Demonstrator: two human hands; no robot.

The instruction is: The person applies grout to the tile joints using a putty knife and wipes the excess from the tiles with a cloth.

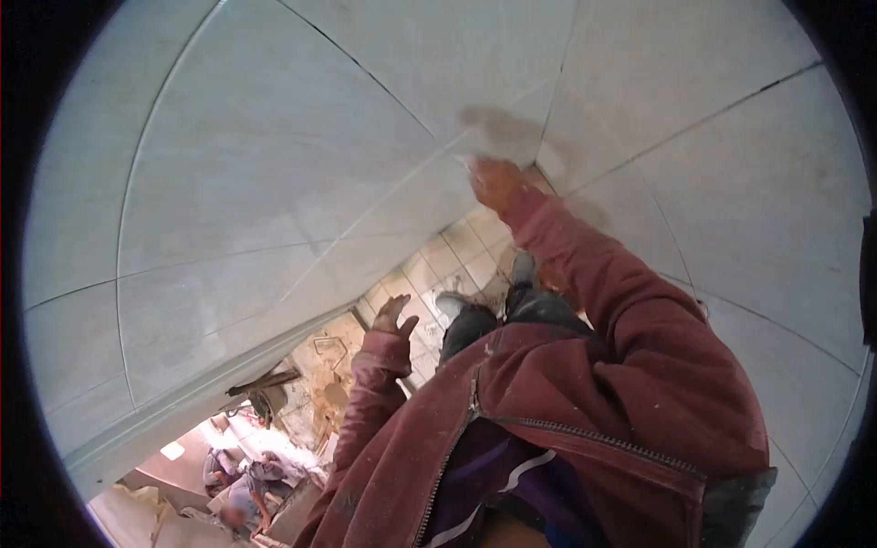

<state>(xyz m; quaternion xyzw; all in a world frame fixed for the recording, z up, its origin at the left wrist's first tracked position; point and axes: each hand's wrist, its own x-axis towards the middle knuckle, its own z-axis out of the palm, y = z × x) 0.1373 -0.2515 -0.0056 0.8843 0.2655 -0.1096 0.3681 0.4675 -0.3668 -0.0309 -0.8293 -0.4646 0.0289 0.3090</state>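
Large pale tiles with dark joints cover the wall [237, 173]. My right hand [498, 183] reaches up to the tiles near the corner, its fingers bent against the surface; something small and whitish shows at the fingertips, too blurred to name. A thin light line runs slantwise over the tiles to that hand. Lower down, my left hand [393, 315] is held beside the wall's bottom edge, fingers and thumb apart, with nothing in it.
Below are my shoes [453, 303] on a dirty tiled floor [443, 256]. At lower left, past the wall's edge [201, 393], lie debris [324, 384] and a dark tool or cable [262, 402]. Two people [256, 484] are low down in the room beyond.
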